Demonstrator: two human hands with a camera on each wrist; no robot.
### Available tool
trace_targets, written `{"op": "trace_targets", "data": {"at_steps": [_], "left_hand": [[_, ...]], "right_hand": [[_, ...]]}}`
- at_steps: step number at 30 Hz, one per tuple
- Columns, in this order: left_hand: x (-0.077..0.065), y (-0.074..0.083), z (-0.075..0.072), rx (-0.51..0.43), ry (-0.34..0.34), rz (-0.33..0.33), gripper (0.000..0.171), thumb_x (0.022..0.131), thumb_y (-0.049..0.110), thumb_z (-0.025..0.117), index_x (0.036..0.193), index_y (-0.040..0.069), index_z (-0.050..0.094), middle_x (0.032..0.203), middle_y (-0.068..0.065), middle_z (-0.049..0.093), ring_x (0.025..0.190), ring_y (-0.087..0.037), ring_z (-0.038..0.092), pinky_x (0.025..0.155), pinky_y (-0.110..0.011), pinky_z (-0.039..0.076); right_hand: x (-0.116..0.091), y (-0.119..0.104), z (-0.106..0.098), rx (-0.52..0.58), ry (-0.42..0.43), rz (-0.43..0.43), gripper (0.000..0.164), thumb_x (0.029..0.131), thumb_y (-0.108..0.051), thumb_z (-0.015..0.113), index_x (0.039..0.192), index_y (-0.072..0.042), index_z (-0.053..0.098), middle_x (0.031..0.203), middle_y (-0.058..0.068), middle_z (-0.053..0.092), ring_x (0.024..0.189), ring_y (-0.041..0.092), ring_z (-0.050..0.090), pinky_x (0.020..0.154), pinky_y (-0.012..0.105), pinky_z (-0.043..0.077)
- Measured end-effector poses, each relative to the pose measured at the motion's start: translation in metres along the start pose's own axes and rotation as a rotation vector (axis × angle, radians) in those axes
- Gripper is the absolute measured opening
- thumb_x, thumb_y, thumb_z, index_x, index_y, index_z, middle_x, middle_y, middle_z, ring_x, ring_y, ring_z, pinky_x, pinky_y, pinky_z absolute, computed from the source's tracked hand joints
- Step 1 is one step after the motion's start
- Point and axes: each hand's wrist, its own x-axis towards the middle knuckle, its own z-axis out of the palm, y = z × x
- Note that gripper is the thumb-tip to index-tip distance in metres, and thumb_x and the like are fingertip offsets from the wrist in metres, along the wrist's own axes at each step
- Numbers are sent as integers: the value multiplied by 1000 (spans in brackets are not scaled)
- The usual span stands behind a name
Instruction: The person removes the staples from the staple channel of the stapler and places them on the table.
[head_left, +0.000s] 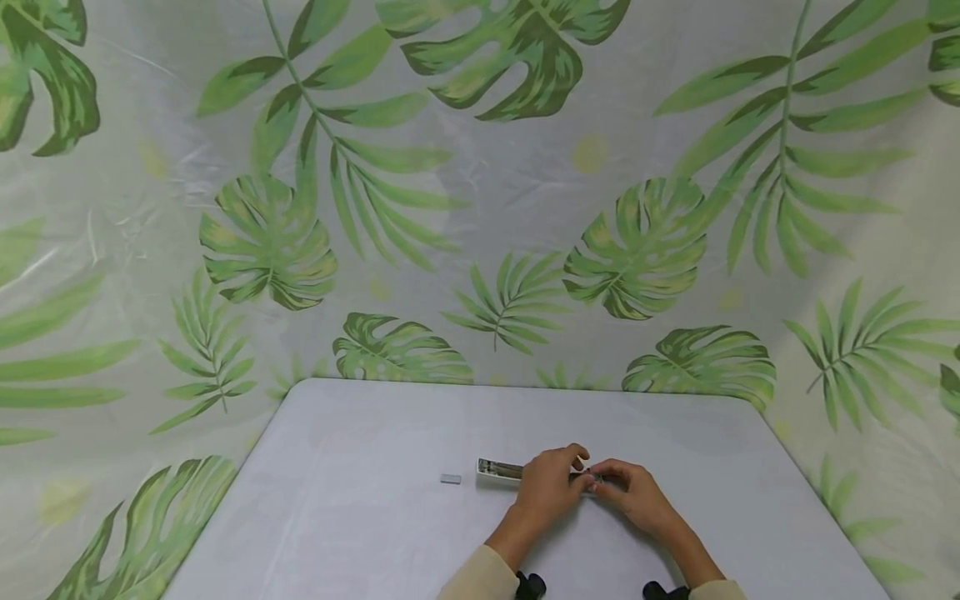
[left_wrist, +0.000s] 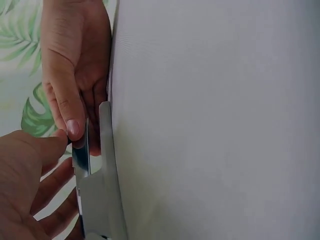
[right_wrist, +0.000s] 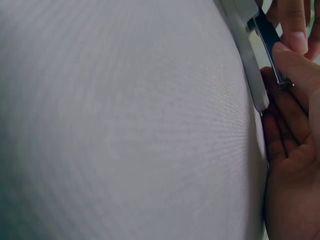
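A stapler [head_left: 498,471], pale-bodied with a dark metal rail, lies lengthwise on the white table; its rail stands apart from the pale body in both wrist views. From above, my left hand [head_left: 551,479] reaches across the stapler, thumb and fingertip pinching at the rail [left_wrist: 81,159]. My right hand [head_left: 633,496] holds the right end of that rail, its thumb on top and other fingers below, as the right wrist view shows. Both sets of fingertips meet there and hide part of it. Left of the stapler lies a small grey strip [head_left: 451,478], which looks like staples.
The white table [head_left: 360,517] has rounded far corners. Behind it and at its sides hangs a leaf-patterned sheet [head_left: 510,208]. Dark wrist-camera mounts [head_left: 531,585] show below the sleeves.
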Motion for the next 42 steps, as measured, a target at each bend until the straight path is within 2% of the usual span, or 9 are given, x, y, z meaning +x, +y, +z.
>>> {"op": "trace_targets", "data": {"at_steps": [3, 5, 11, 15, 21, 29, 36, 42], "left_hand": [[1, 2, 1, 83, -8, 39, 21, 92, 37, 78, 111, 27, 75, 97, 13, 76, 86, -3, 70, 64, -19, 52], [1, 3, 0, 105, -9, 57, 18, 92, 36, 78, 107, 27, 77, 95, 13, 76, 84, -3, 70, 64, -19, 53], [1, 3, -4, 101, -36, 82, 13, 93, 32, 78, 101, 23, 77, 91, 10, 74, 81, -3, 69, 66, -18, 53], [1, 2, -5, 99, -55, 90, 13, 94, 32, 76, 101, 22, 76, 91, 10, 73, 81, -3, 68, 68, -19, 53], [-1, -1, -4, 89, -26, 112, 12, 93, 32, 77, 101, 22, 77, 91, 10, 73, 82, -5, 68, 72, -26, 54], [-3, -6, -4, -45, -37, 80, 10, 95, 24, 75, 103, 18, 77, 95, 7, 74, 89, -3, 68, 78, -17, 54], [-4, -9, -8, -104, -51, 62, 12, 97, 26, 73, 107, 19, 76, 101, 8, 74, 96, -3, 69, 84, -17, 54], [-7, -12, -17, -183, -47, 48, 14, 99, 29, 72, 109, 19, 75, 107, 8, 74, 103, -4, 69, 89, -19, 55]], "right_hand": [[0, -1, -1, 8, -5, -1, 21, 95, -23, 76, 112, -12, 74, 114, 7, 76, 106, 2, 67, 93, 24, 54], [0, -1, -1, 16, -10, 4, 21, 94, -24, 76, 112, -12, 74, 114, 6, 76, 107, 1, 66, 94, 23, 53], [0, 1, 1, 25, -25, -12, 22, 95, -23, 76, 113, -11, 74, 115, 7, 76, 108, 1, 66, 94, 23, 53], [0, 0, 2, 27, -28, -13, 22, 95, -24, 75, 114, -12, 74, 115, 5, 76, 109, 6, 68, 95, 24, 54], [-1, -3, 2, 21, -26, 12, 23, 95, -27, 76, 113, -13, 74, 115, 4, 75, 110, 9, 68, 96, 26, 54], [-1, -1, 4, 29, -40, 42, 22, 95, -32, 75, 110, -17, 74, 112, -1, 75, 108, 2, 66, 98, 24, 53], [0, 1, 2, 27, -27, 46, 21, 94, -31, 77, 110, -17, 74, 110, -2, 75, 107, 2, 67, 97, 25, 53], [1, 3, 1, 20, -24, 65, 23, 93, -33, 77, 110, -17, 74, 111, -2, 75, 108, 5, 68, 97, 25, 53]]}}
